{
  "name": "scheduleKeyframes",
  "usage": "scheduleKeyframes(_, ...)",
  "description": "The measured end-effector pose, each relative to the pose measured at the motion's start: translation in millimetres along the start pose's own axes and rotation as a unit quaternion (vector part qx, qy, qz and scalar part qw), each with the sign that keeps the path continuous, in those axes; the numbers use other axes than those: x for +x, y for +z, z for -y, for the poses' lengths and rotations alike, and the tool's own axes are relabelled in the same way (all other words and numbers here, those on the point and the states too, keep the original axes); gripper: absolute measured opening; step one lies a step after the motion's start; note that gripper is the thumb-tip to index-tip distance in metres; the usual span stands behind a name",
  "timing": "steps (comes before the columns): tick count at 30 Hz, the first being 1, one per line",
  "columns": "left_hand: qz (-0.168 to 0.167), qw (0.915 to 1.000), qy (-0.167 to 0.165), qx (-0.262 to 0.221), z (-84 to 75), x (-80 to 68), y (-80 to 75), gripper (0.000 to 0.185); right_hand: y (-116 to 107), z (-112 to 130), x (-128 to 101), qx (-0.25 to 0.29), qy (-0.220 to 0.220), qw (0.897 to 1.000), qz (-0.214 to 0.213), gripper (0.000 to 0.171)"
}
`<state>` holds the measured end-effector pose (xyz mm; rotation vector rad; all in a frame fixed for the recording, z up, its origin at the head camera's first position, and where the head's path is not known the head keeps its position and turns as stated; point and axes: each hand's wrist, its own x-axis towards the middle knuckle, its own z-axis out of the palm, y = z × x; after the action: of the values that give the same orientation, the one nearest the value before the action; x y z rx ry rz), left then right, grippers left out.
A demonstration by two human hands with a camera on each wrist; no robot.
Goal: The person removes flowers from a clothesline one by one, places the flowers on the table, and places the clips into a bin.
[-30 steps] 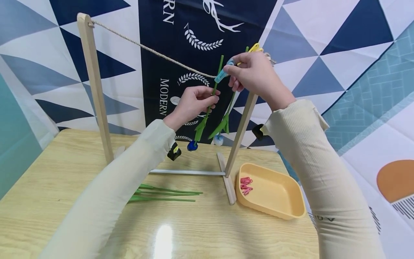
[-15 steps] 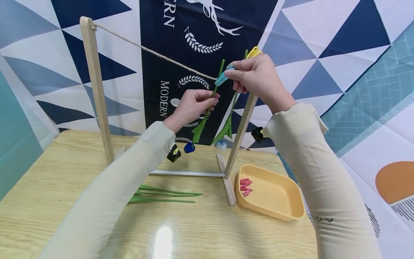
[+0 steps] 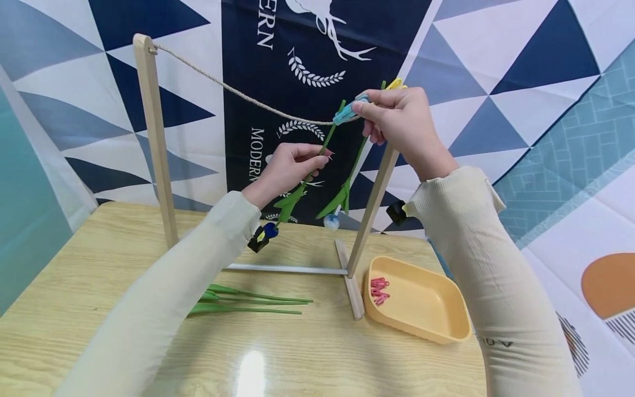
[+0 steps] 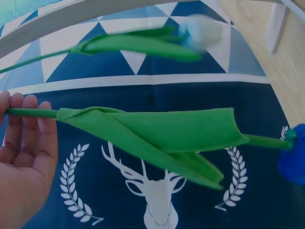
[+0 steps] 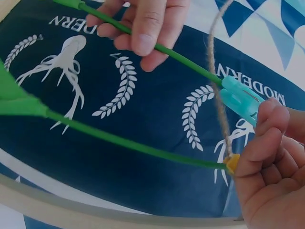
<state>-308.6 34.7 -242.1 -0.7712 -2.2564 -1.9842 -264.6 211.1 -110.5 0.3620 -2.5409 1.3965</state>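
Note:
My left hand (image 3: 292, 168) pinches the green stem of a tulip with a blue bloom (image 4: 294, 160), which hangs head down and tilted. Its green leaves (image 4: 162, 131) lie below my fingers. My right hand (image 3: 403, 118) pinches the tail of a light-blue clothespin (image 3: 349, 110), whose front end sits at the rope (image 3: 248, 100) and the upper stem. Behind, a second tulip with a pale blue-white bloom (image 3: 331, 221) hangs from the rope by a yellow clothespin (image 3: 396, 84), partly hidden by my right hand.
A wooden frame (image 3: 156, 138) carries the rope. Several green stems (image 3: 258, 301) lie on the table (image 3: 307, 353), partly behind my left sleeve. At right stands a yellow tray (image 3: 421, 300) with several pink clothespins (image 3: 379, 290). A patterned cloth (image 3: 307, 33) hangs behind.
My left hand has shifted slightly left, and the blue bloom has swung left so the tulip tilts more. My right hand keeps its grip on the light-blue clothespin, which has turned flatter.

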Motion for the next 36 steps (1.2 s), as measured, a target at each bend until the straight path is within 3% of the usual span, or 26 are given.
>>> scheduleKeyframes(7, 0.02, 0.9997, -0.01, 0.014, 3.4, -11.0, -11.6, 0.028, -2.9, 0.2, -5.8, 0.062, -0.027, 0.998, -0.015, 0.027)
scheduleKeyframes(13, 0.076, 0.995, -0.046, 0.046, 3.2, -28.7, -24.5, 0.026, -8.4, 0.6, -22.4, 0.125, -0.043, 0.991, -0.027, 0.03)
scheduleKeyframes(18, 0.136, 0.9839, -0.075, 0.089, 11.0, -47.8, -31.5, 0.027, -15.8, -13.1, -41.6, 0.138, -0.042, 0.989, -0.02, 0.032)
scheduleKeyframes(28, 0.235, 0.9569, -0.108, 0.132, 42.4, -85.4, -34.3, 0.02, -28.7, -72.0, -73.0, 0.139, 0.024, 0.99, -0.011, 0.028)
scheduleKeyframes(34, 0.288, 0.9401, -0.116, 0.141, 61.2, -109.7, -29.7, 0.018, -36.4, -113.3, -91.5, 0.125, 0.094, 0.988, -0.004, 0.027)
scheduleKeyframes(36, 0.305, 0.934, -0.122, 0.14, 68.2, -117.7, -27.7, 0.017, -37.1, -127.2, -97.6, 0.098, 0.121, 0.988, -0.002, 0.027)
